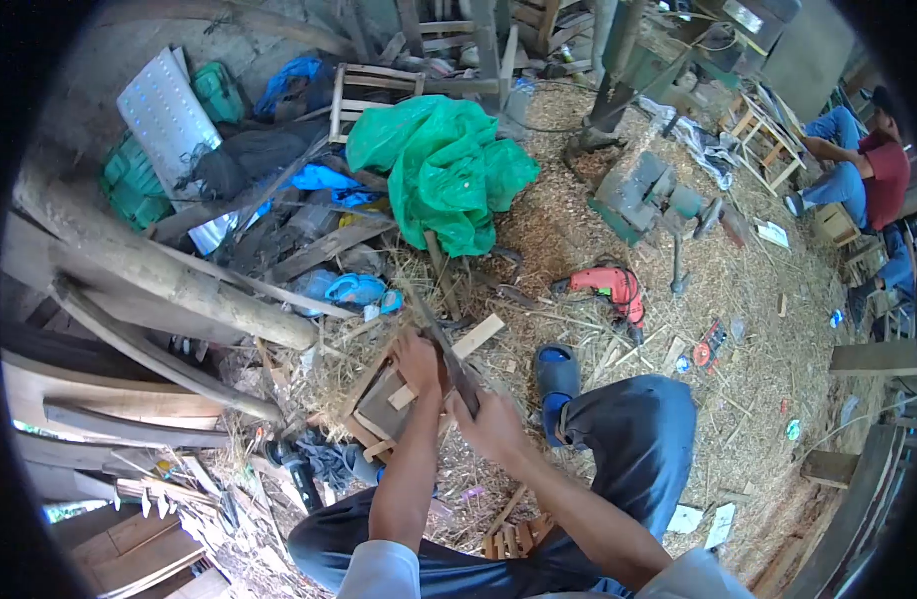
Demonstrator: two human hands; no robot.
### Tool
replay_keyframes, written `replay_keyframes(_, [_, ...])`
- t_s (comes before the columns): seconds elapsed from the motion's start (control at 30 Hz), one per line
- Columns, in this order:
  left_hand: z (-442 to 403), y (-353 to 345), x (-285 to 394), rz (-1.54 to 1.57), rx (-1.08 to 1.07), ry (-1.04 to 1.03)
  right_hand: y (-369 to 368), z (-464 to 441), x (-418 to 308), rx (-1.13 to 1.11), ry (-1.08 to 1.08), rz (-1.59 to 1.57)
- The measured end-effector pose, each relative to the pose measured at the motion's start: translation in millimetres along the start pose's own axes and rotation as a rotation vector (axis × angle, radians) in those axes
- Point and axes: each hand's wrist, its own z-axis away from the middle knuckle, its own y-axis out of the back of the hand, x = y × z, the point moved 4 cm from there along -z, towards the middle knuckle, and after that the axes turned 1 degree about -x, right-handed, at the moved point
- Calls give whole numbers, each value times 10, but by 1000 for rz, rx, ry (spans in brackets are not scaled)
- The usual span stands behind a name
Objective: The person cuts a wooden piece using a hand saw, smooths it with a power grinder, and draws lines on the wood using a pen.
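Note:
My right hand (490,429) is wrapped round the handle end of a hand saw (443,339), whose long dark blade points away from me. The blade lies across a pale wooden strip (479,335). On the near side of the blade my left hand (417,361) grips the strip, its fingers closed over it. The strip's other end (403,396) shows beside my left wrist. Below it stands a small wooden box-like frame (374,404), partly hidden by my left forearm. My knees are bent on either side.
A red power drill (608,290) lies on the shaving-covered ground, with a red-and-black tool (710,344) nearby. A metal vise or machine (638,195) stands beyond. Green plastic sheeting (434,165) is heaped ahead. A seated person (878,170) is at far right. Timber (169,270) lines the left.

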Motion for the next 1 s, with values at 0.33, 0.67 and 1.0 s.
replay_keyframes(0.33, [148,110,1,26,-44,16,-135,-36,159,10,-35,38])
replay_keyframes(0.67, [166,167,2,17,-26,56,481,820,26,-174,-281,-78])
replay_keyframes(1.0, [80,196,71,34,-156,50,364,602,-65,-37,-94,-98])
